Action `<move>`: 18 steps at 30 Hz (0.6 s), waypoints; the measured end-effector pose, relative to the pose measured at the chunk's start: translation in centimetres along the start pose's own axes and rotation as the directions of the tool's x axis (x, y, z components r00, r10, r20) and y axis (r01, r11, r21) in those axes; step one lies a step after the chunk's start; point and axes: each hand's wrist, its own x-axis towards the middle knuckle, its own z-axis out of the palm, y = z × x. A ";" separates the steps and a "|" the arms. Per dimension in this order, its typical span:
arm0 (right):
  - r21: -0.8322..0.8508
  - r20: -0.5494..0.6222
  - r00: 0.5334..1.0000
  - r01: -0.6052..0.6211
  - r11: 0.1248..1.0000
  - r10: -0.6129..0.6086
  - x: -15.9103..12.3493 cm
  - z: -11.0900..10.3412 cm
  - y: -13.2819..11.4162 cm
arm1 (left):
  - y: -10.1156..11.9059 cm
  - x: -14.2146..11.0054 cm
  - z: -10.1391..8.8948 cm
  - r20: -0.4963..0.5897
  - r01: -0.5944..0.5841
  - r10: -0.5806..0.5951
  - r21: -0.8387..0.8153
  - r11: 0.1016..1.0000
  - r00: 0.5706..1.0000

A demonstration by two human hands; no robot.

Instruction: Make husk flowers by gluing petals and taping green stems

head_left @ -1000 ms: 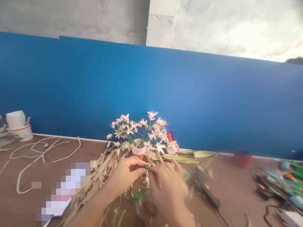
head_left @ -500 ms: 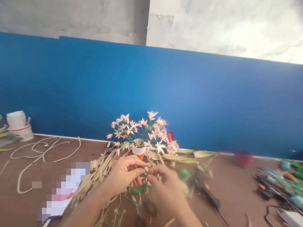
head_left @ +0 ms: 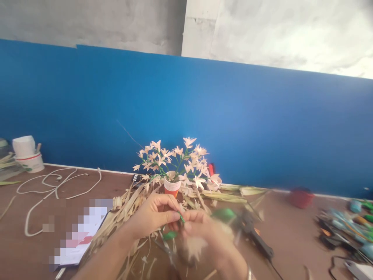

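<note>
My left hand point(head_left: 157, 214) and my right hand point(head_left: 202, 227) meet in front of the cup, fingertips pinched together on a thin piece of green tape point(head_left: 181, 217). A wider green strip point(head_left: 170, 235) shows just below the left fingers. Under my right hand is a blurred pale flower point(head_left: 194, 247); whether it joins the held piece is unclear. Behind the hands, a red and white paper cup point(head_left: 171, 186) holds green stems with several pale, pointed-petal flowers point(head_left: 189, 165). Scissors point(head_left: 167, 249) lie below the hands, partly blurred.
Dried husk strips point(head_left: 125, 214) spread around the cup. To the right are a green roll point(head_left: 224, 214), a black glue gun point(head_left: 256, 237), a red container point(head_left: 301, 197) and tangled tools point(head_left: 340, 229). A white cable point(head_left: 55, 188), stacked cups point(head_left: 29, 155) and a pixelated sheet point(head_left: 84, 233) occupy the left.
My right hand has turned and dropped slightly, its fingers closing nearer the left fingertips. The pale flower beneath it now shows more. The whole view has shifted a little.
</note>
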 end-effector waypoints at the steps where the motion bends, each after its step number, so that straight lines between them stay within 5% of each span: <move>1: 0.021 0.048 0.998 -0.037 0.999 0.036 0.0 0.0 -0.1 | 0.0 -0.1 0.0 0.013 -0.008 0.008 -0.005 1.000 1.000; 4: 0.012 0.097 0.993 -0.072 0.997 0.070 0.3 -0.2 0.0 | -0.2 -0.2 0.0 -0.026 -0.017 0.017 0.029 0.999 1.000; 8: -0.399 -0.187 0.963 0.104 0.911 -0.192 0.2 -0.3 0.2 | -0.4 0.1 0.6 -0.170 0.000 0.030 0.174 0.985 0.985; 10: -0.709 -0.247 0.868 0.141 0.691 -0.430 0.1 -0.1 0.5 | -0.7 0.3 1.0 -0.217 0.018 0.030 0.217 0.976 0.976; 14: -0.988 -0.015 0.644 0.110 0.112 -0.765 -0.2 0.6 0.9 | -1.7 0.7 1.6 -0.310 0.066 0.005 0.219 0.974 0.951; 18: -0.986 0.152 0.530 0.025 -0.163 -0.834 0.0 0.9 0.9 | -2.3 1.0 1.6 -0.348 0.130 -0.057 0.192 0.973 0.936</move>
